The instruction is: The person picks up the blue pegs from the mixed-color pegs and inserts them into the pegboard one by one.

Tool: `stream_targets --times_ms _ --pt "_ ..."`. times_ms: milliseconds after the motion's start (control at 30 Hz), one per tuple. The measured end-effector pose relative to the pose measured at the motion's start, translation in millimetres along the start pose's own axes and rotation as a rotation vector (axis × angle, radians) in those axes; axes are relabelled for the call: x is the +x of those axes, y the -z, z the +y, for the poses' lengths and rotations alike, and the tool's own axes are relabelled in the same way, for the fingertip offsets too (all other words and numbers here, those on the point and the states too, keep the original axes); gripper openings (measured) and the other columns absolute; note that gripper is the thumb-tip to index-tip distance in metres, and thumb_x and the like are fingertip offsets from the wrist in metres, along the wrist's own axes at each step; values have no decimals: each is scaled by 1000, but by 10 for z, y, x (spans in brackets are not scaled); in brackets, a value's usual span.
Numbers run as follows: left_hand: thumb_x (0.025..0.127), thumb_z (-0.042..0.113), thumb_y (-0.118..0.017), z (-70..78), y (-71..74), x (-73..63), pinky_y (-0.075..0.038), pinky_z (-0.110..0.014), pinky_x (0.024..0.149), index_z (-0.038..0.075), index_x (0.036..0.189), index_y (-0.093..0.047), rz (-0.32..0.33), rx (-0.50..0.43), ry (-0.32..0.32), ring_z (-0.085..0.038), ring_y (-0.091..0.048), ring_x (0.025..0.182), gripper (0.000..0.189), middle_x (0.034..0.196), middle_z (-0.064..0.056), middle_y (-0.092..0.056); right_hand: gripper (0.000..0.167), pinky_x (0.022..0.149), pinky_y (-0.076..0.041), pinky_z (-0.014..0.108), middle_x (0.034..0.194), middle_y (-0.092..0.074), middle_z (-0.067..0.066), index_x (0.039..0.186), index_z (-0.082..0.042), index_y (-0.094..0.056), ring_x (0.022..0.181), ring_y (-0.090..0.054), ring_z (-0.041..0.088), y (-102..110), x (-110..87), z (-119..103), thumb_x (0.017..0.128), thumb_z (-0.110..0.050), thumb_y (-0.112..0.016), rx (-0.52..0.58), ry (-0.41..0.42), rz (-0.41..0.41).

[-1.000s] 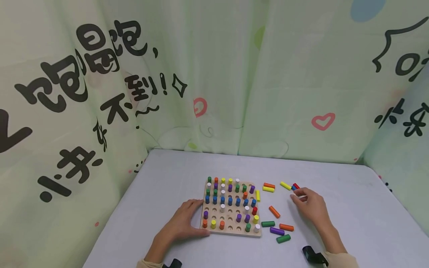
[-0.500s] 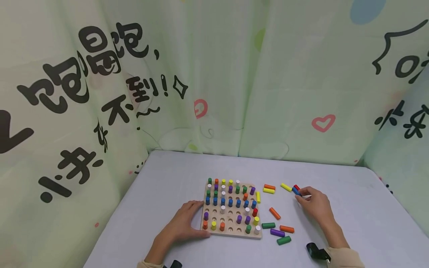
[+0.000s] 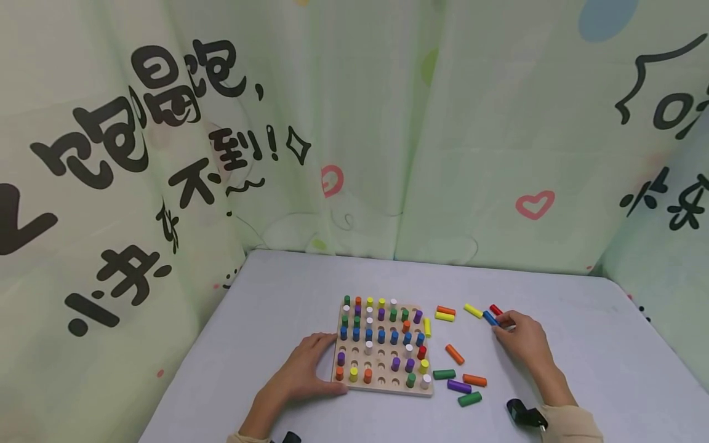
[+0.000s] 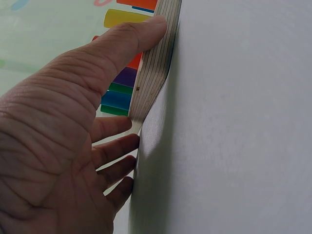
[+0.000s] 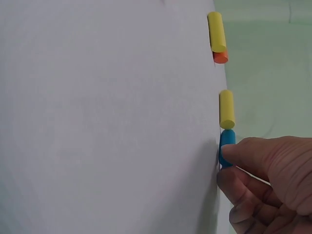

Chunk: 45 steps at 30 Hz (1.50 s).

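Note:
In the head view a wooden pegboard [image 3: 388, 389] holds upright coloured pegs, with a row of blue ones across its middle. My left hand [image 3: 301, 366] rests at its near left corner, thumb against the front edge and straight fingers along the left side. Right of the board, my right hand [image 3: 523, 341] pinches a blue peg [image 5: 227, 140] between thumb and index finger. That peg lies low at the table surface, end to end with a yellow peg [image 5: 227, 109]. Just behind it lies a red peg [image 3: 495, 309].
Loose orange [image 3: 455, 354], green [image 3: 469, 399] and purple pegs [image 3: 459, 386] lie between the board and my right hand. An orange and yellow pair [image 3: 445, 317] sits farther back. One yellow peg [image 3: 427, 327] lies along the board's right edge. A printed curtain [image 3: 443, 184] surrounds the table [image 3: 310, 277].
My right hand has shifted slightly right, and its fingers have come onto the blue peg. The red peg now lies a little farther from the blue one. The left hand stays at the board.

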<state>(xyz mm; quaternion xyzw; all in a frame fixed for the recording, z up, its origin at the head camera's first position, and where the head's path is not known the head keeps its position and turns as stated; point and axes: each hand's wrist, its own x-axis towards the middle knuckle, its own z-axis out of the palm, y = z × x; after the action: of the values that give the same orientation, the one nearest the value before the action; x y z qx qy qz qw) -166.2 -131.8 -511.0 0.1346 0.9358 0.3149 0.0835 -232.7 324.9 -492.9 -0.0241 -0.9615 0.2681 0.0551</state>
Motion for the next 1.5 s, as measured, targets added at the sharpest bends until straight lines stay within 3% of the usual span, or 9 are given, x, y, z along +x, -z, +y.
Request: stream_targets --times_ms 467,800,1033,1267,1500 --pt "69 62 -87 31 0 -27 -39 -63 113 13 153 -46 0 -9 -7 -39 -42 142 106 152 -16 -46 27 82 -58 54 100 -68 23 113 9 -65 93 -64 39 -21 -119 -42 91 -7 -69 27 -34 17" --pt "68 66 -86 19 -5 -2 -40 -61 113 16 153 -46 0 -8 23 -37 -43 142 107 152 -13 -47 28 72 -56 34 102 -69 21 113 6 -66 91 -64 34 -18 -268 -231 90 -9 -71 67 -10 45" --pt "68 64 -87 -2 -17 -4 -40 -62 114 14 153 -46 -3 -8 8 -38 -42 142 107 152 -16 -46 23 73 -58 35 102 -70 19 109 4 -69 90 -65 31 -52 -361 -402 89 -7 -72 74 29 46" --pt "68 65 -86 11 -8 -4 -39 -62 114 15 154 -45 -8 -6 18 -38 -42 142 107 153 -15 -45 20 78 -60 43 100 -70 16 108 2 -69 90 -66 30 -70 -409 -558 89 -6 -73 88 80 56" --pt "68 65 -87 23 -2 -3 -40 -63 113 16 154 -45 -9 -3 24 -38 -41 143 107 153 -14 -45 21 79 -57 37 100 -71 12 110 0 -70 92 -65 27 -128 -441 -652 91 -8 -72 91 70 39"
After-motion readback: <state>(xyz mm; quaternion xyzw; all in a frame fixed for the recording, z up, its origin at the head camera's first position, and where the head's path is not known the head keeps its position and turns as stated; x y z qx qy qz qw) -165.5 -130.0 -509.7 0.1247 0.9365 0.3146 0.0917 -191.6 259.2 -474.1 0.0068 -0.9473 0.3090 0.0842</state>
